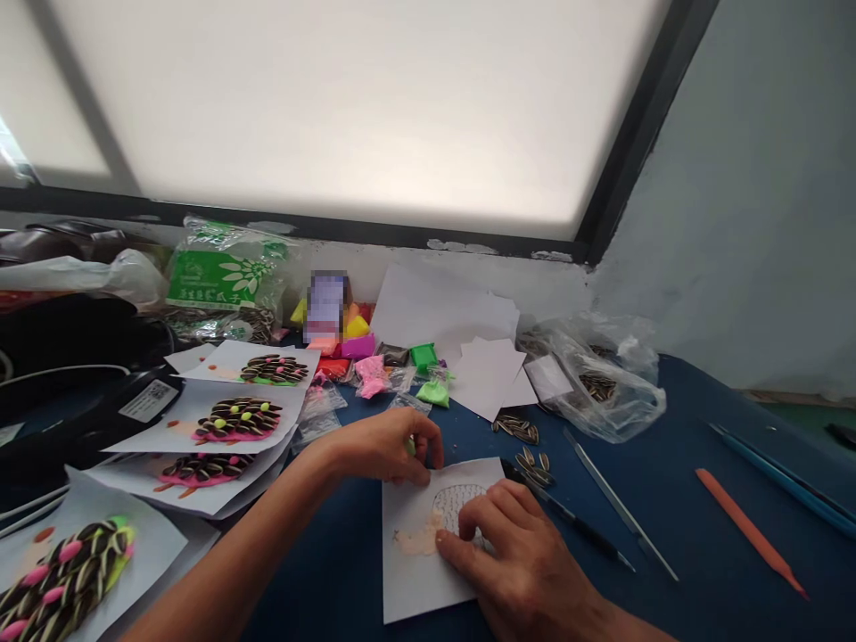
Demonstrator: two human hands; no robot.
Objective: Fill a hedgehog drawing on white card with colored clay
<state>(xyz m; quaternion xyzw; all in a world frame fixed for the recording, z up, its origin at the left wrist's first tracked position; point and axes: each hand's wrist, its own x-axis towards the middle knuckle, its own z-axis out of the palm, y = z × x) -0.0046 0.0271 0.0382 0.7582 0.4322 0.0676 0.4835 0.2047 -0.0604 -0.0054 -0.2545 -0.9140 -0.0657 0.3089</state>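
A sheet of white paper (407, 593) lies in front of me, with a drawn oval outline filled with small marks (458, 499). Peach-coloured clay (418, 539) is spread thin on the drawing's left part. My right hand (528, 553) rests on the sheet, its thumb tip touching the clay's edge and its bent fingers apart from the thumb, covering part of the drawing. At the sheet's top edge is my left hand (391, 446), fingers curled in towards the thumb. A bit of light green shows between them; whether they hold it I cannot tell.
Finished seed-and-clay hedgehog pictures (241, 419) are stacked at left. Behind are clay packets (358, 348), blank paper (488, 374) and a green seed bag (224, 276). To the right lie loose seeds (518, 430), a pen (581, 526), a clear stick (621, 504) and an orange tool (742, 522).
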